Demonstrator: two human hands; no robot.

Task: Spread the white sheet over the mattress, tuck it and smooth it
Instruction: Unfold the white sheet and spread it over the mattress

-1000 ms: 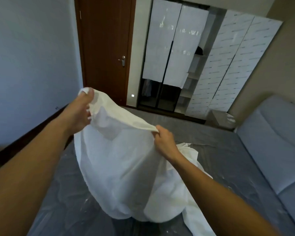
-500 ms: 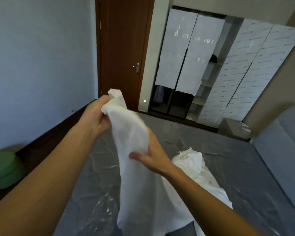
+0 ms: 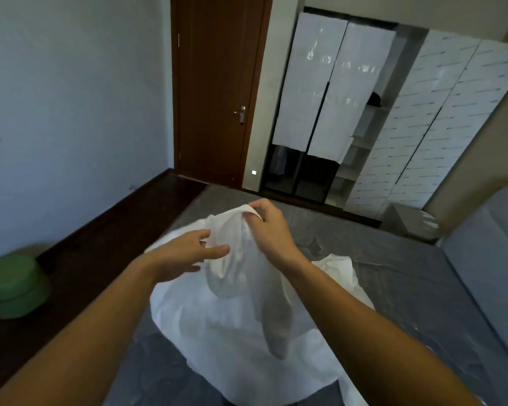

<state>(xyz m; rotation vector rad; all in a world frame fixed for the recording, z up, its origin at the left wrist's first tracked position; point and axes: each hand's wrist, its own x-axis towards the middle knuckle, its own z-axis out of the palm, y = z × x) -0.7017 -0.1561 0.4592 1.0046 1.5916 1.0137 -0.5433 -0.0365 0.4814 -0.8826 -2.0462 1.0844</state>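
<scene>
- Head view is looking down over both forearms onto the mattress [image 3: 393,273], which is grey, plastic-wrapped and lying mostly bare.
- Right hand [image 3: 272,230] is pinching a fold of the white sheet [image 3: 235,317] between thumb and fingertips and holding it up above the bed. The cloth is hanging from that pinch in a narrow, twisted drape.
- Left hand [image 3: 185,254] is gripping nothing. Its fingers are spread and loose, reaching toward the hanging cloth; whether the tips are touching it, I cannot tell.
- Change: a second back, both hands were holding an edge stretched between them. Half a second back, the left was clutching the top while the right was sitting lower on the cloth. Now the right is carrying the top and the left has let go.
- The rest of the sheet is sitting bunched in a heap on the near left part of the mattress, with one tail trailing toward the padded headboard [image 3: 487,259].
- Reading: the person seems to be feeding the edge hand over hand, probably hunting for a corner. Spreading is not really under way, and nothing is tucked or smoothed.
- Next move is likely calling for the left hand to take hold further along the edge, so the two hands can draw it wide.
- Risk: the twist in the drape may be hiding which edge is which.
</scene>
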